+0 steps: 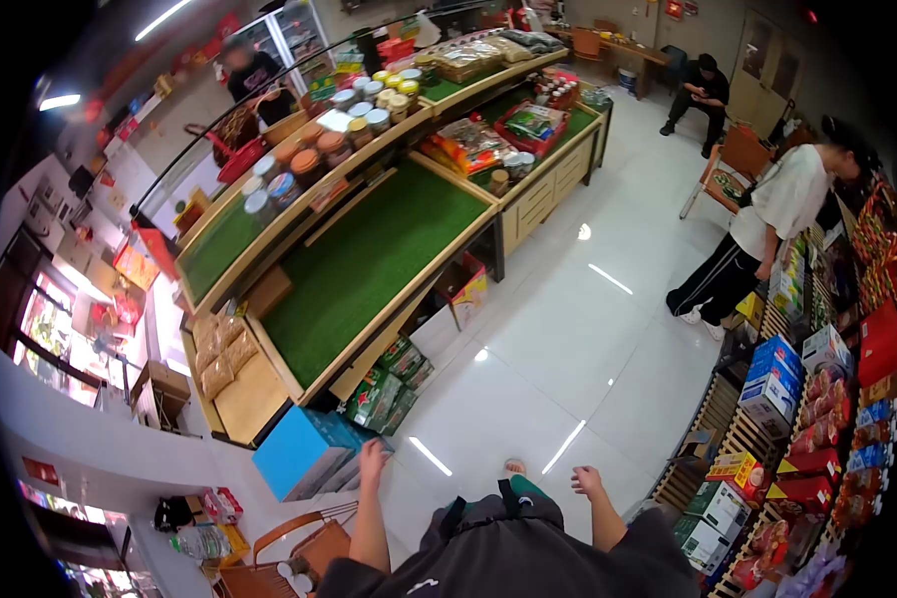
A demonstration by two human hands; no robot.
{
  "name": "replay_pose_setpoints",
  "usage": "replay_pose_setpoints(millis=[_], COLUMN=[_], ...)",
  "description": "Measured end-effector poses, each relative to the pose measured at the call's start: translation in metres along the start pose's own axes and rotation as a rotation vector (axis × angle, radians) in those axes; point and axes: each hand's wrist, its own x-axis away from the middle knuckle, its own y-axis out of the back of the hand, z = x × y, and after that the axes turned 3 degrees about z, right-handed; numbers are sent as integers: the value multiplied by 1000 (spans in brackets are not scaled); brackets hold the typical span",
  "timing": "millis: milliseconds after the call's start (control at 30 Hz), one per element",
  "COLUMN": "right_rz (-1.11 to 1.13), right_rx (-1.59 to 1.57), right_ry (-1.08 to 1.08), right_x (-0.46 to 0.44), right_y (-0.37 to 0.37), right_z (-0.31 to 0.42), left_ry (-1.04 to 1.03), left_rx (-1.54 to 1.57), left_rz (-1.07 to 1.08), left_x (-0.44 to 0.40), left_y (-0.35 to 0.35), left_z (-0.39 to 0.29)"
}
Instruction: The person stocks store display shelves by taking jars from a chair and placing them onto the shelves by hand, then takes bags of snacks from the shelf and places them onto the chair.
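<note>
Head view: at seven o'clock, the left hand [373, 458] hangs beside a blue carton [297, 453]; at five, the right hand [586, 480] hovers over floor tiles [533, 384]. Both look empty, fingers loosely apart. Lidded jars [331, 146] at eleven stand tiered, probably for visibility. The carton's contents are hidden, any contact unclear
</note>
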Motion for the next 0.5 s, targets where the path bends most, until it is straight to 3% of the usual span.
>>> replay_pose_setpoints(millis=[33,100,167,300,367,433,500], right_rz=[-8,-52,-88,-102,-84,-92,-102], right_rx=[-13,-369,-462,-505,-418,-332,-243], right_ry=[1,48,15,-150,-226,-286,-346], right_x=[-1,-1,-2,-6,-5,-12,-20], right_y=[4,6,4,-4,-7,-5,2], right_z=[7,21,26,6,-2,-10,6], left_ry=[-35,-351,-406,-412,-340,-114,262], left_rx=[-243,-504,-760,-742,-752,-767,-748], left_rz=[141,440,585,627,582,500,440], left_x=[-4,-46,-51,-74,-98,-119,-132], left_y=[-43,-109,-170,-218,-201,-169,-135], left_z=[-32,-25,-47,-50,-29,-12,-13])
